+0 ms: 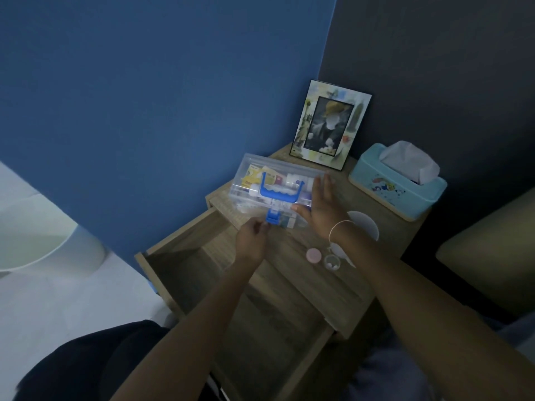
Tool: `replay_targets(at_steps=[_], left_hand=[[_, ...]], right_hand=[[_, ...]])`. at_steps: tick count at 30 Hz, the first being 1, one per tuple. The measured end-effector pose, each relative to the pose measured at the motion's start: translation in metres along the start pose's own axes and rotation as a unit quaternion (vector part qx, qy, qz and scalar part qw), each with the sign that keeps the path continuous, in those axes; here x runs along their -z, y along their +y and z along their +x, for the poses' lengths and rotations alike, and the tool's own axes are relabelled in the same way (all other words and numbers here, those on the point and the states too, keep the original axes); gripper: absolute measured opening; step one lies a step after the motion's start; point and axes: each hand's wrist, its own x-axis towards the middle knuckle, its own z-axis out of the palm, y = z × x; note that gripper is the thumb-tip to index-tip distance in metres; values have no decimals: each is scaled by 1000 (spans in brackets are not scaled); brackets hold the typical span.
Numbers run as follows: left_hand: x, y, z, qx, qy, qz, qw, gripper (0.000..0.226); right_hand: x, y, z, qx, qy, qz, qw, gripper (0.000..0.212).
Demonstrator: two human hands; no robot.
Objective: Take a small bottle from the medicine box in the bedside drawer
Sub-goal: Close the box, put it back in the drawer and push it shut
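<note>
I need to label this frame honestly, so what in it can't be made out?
Head view, the only one:
- Contents of the medicine box: blurred, dim, seen through plastic; no single small bottle is certain.
- Blue latch: left hand is at it; motion blur hides whether it is open.
- Right hand covers the box's right end.
- Open drawer: interior too dark.

So: one clear medicine box (272,186) (packed, can't count what's inside), one photo frame (331,125), one tissue box (398,183), one pink lid (313,254), one small open jar (331,262), one open drawer (185,267), two hands.
</note>
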Motion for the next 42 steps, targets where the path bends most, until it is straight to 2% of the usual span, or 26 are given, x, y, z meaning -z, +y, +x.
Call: replay_targets(at_steps=[6,11,18,23,27,31,34,36,38,40,42], left_hand=[[7,-3,-1,-80,11,8,997,22],[16,-3,5,-108,-13,41,993,20],[23,1,17,-164,-5,99,982,20],[17,-1,23,-156,26,60,986,18],[8,6,25,-116,48,31,992,17],[7,2,22,-77,73,57,993,28],[7,2,21,-112,79,94,986,27],[9,3,22,-180,87,118,973,23],[12,1,23,-269,99,173,942,22],[15,-2,25,-318,127,262,902,34],[19,-2,28,-330,144,335,871,49]], right_hand=[[-2,2,0,1,22,-10,1000,93],[0,6,0,23,82,-74,994,90],[-5,-1,-3,51,66,-27,996,80],[-4,1,-4,54,55,-22,997,79],[-4,0,-4,49,53,-25,997,79],[-5,-2,-6,48,62,-25,997,79],[-5,0,-9,54,68,-8,996,79],[-4,0,-10,58,71,0,996,79],[-4,0,-11,62,74,-1,995,79],[-3,1,-11,65,74,-15,995,79],[-3,2,-11,67,71,-25,995,79]])
